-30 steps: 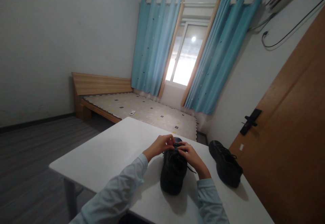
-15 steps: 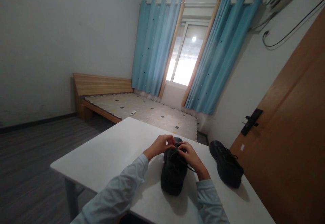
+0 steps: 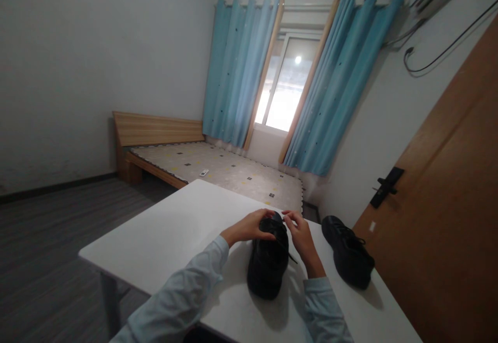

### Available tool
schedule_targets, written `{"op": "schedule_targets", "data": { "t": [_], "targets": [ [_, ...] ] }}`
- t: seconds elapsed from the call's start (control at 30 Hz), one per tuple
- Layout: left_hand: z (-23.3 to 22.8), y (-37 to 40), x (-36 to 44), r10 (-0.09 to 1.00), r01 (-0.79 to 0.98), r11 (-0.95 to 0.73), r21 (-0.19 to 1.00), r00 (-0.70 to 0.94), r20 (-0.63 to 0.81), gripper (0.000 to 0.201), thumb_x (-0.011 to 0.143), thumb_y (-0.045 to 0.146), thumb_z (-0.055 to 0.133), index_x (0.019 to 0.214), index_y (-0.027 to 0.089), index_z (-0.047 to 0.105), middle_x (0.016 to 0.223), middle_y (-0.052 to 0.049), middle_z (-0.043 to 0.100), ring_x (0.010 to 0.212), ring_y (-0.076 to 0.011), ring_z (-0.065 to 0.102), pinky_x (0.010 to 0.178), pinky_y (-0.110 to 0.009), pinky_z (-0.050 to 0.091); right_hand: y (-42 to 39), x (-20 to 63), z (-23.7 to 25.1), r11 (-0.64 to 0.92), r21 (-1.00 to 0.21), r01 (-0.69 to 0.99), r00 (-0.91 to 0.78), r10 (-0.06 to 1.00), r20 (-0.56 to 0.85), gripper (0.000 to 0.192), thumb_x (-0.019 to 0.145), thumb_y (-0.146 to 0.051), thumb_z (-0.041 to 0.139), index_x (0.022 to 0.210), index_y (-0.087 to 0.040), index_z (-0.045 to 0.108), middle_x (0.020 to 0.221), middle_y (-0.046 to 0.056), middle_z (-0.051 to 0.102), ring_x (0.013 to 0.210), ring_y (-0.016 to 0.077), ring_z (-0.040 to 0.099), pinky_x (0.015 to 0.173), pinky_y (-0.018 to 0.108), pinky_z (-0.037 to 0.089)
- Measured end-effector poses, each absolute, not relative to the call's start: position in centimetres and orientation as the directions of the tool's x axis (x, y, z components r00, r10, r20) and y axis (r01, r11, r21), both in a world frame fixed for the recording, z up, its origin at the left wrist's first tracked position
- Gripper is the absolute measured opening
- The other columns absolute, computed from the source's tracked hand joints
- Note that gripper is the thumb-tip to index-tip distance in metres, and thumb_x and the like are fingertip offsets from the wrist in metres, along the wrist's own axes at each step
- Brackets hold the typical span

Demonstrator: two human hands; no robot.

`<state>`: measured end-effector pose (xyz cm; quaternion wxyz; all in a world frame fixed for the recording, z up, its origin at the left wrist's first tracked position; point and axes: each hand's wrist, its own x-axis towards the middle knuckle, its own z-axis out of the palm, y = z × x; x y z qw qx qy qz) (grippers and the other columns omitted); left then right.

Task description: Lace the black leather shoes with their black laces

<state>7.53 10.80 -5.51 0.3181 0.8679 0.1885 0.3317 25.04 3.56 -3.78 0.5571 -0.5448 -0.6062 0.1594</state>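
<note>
The nearer black shoe (image 3: 267,274) stands sole down on the white table (image 3: 155,244), right of the tabletop's middle, its heel near and its toe toward the far edge. The left hand (image 3: 250,226) arches over the shoe's lacing from the left, thumb on the near side and fingers on the far side; whether it grips the upper or a strand cannot be told. The right hand (image 3: 299,233) is just right of the toe end, thumb and fingertips drawn close together as if on something thin, but what lies between them is too small to make out. A loose lace end (image 3: 292,258) sticks out to the right of the shoe, near the right wrist. The step looks like working the lace by hand, and it would go best with the left hand steadying the upper so that a pull to the right does not slide or tip the shoe. A pinch close to the lace's tip should give better control than one farther back, and each pass is best drawn snug and flat, without a twist. Keeping the loose end out from under the right wrist lessens snagging. The other shoe (image 3: 347,255), near the table's right edge, can serve as a pattern for the lacing.
</note>
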Motion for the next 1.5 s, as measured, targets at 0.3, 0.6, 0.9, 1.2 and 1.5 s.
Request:
{"op": "schedule_targets", "data": {
  "t": [0.3,0.6,0.9,1.2,1.5],
  "targets": [
    [-5.3,10.7,7.2,0.552,0.108,-0.654,0.748,0.745,0.375,0.068,0.064,0.038,0.073,0.124,0.019,0.046,0.118,-0.011,0.058,0.108,-0.0228,0.055,0.094,-0.036,0.041,3.0,26.1,-2.8,0.536,-0.844,0.006,0.434,0.759,0.485,0.028,0.079,-0.047,0.058,0.076,-0.02,0.05,0.09,0.002,0.063,0.074,0.0159,0.067,0.081,0.04,0.051],
    [-5.2,11.0,6.9,0.534,0.101,-0.667,0.739,0.756,0.379,0.063,0.065,0.038,0.072,0.12,0.018,0.05,0.116,-0.01,0.059,0.107,-0.0217,0.055,0.093,-0.034,0.041,1.9,29.5,-2.1,0.627,-0.765,-0.148,0.641,0.65,0.408,0.03,0.076,-0.043,0.06,0.077,-0.023,0.038,0.076,-0.005,0.065,0.051,0.0118,0.063,0.064,0.039,0.054],
    [-5.8,11.6,7.0,0.542,0.106,-0.659,0.745,0.753,0.373,0.063,0.064,0.043,0.072,0.116,0.016,0.05,0.115,-0.011,0.058,0.107,-0.0219,0.054,0.094,-0.035,0.041,1.5,29.8,-1.8,0.675,-0.738,0.012,0.724,0.503,0.472,0.025,0.081,-0.039,0.052,0.071,-0.023,0.036,0.051,-0.013,0.04,0.037,0.0048,0.04,0.048,0.024,0.047],
    [-5.8,11.4,7.0,0.546,0.103,-0.646,0.757,0.755,0.363,0.063,0.064,0.044,0.072,0.116,0.016,0.05,0.117,-0.012,0.058,0.109,-0.0232,0.054,0.093,-0.035,0.04,1.7,30.3,-2.2,0.544,-0.806,0.234,0.602,0.57,0.56,0.026,0.077,-0.045,0.059,0.076,-0.02,0.05,0.053,-0.009,0.04,0.044,0.0061,0.038,0.046,0.021,0.037],
    [-6.1,11.4,7.2,0.544,0.114,-0.675,0.729,0.744,0.388,0.063,0.064,0.046,0.071,0.116,0.017,0.05,0.116,-0.011,0.058,0.107,-0.0235,0.055,0.092,-0.035,0.041,1.6,29.4,-2.5,0.22,-0.843,0.492,0.018,0.965,0.262,0.032,0.065,-0.044,0.07,0.077,-0.015,0.066,0.049,-0.003,0.054,0.048,0.0119,0.052,0.049,0.024,0.039]
  ]
}}
